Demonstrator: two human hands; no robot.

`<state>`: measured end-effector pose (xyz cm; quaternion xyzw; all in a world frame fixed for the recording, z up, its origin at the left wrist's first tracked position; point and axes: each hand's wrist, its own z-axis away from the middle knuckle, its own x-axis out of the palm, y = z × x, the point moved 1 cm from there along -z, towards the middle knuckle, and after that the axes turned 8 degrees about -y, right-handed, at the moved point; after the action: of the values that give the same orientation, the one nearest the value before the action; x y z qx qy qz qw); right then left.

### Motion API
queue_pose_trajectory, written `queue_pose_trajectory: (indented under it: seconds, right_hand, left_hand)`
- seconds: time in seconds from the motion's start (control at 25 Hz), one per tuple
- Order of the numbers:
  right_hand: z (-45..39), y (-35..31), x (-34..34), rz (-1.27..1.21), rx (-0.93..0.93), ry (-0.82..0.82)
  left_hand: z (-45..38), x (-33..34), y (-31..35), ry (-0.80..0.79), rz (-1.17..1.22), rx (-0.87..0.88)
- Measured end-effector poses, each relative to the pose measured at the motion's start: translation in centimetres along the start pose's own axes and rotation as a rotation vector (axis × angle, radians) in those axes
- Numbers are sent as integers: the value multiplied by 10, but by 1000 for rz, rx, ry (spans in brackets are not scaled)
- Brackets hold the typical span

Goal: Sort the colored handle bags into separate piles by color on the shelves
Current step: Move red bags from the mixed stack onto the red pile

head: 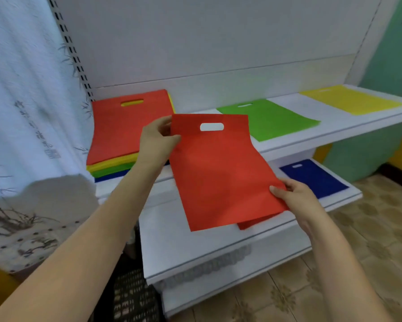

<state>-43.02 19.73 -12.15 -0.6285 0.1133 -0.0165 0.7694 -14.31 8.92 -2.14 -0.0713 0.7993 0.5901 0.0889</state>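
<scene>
I hold a flat red handle bag [218, 173] in the air in front of the shelves. My left hand [157, 142] pinches its top left corner, and my right hand [295, 194] grips its lower right edge. Beneath it, a second red bag [253, 223] pokes out on the lower shelf. A mixed stack [125, 129] with a red bag on top and yellow, green and blue layers below sits at the left of the top shelf. On that same shelf lie a green bag [272, 120] and a yellow bag [351, 101]. A blue bag [316, 177] lies on the middle shelf.
White tiered shelves [195, 252] step down toward me, with a white back panel behind. A patterned curtain [28, 112] hangs at the left. Tiled floor [369, 240] lies to the right, beside a green wall.
</scene>
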Motion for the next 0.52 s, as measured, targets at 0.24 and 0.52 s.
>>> queue_pose_trajectory:
  seconds: [0.24, 0.52]
  right_hand:
    - [-36, 74, -99, 109, 113, 102]
    - [-104, 176, -188, 377, 201, 103]
  left_hand:
    - [52, 138, -25, -120, -160, 71]
    - [70, 246, -146, -204, -378, -181]
